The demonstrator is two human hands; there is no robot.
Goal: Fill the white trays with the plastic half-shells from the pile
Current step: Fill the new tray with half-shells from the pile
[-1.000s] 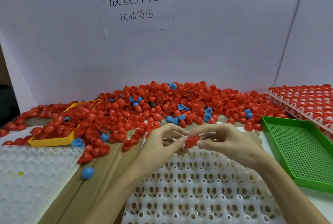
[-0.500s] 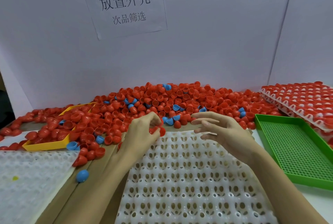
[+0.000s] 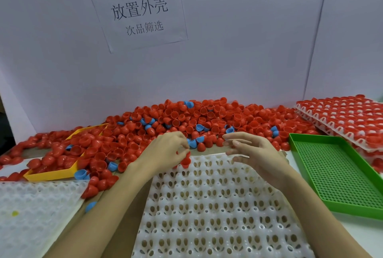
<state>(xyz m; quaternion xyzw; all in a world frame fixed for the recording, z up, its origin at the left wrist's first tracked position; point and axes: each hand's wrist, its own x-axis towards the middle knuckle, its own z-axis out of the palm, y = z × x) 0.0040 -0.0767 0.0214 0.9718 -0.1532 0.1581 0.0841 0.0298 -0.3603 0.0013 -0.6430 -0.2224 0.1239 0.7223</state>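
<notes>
A red half-shell (image 3: 185, 162) sits at the far edge of the white tray (image 3: 217, 216), pinched in the left hand (image 3: 167, 152). The right hand (image 3: 255, 152) hovers just beside it over the same edge, fingers spread and holding nothing. Beyond the tray lies the pile (image 3: 207, 121); a green tray (image 3: 335, 174) lies to its right.
</notes>
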